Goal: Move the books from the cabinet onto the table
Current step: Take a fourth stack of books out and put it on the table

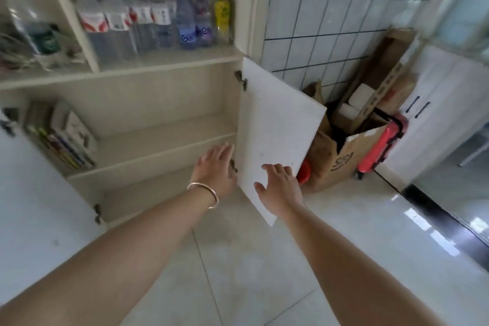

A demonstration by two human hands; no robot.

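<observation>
both bare arms stretch forward and a little upward, forearms nearly parallel. the left hand (215, 164) is held flat, back of the hand up, fingers straight and together, with a thin metal bangle (203, 194) round the wrist. the right hand (277, 182) is spread, fingers relaxed and slightly apart, thumb out to the side, palm facing away

Cabinet shelf (158, 151), books (63, 137) at left
</observation>
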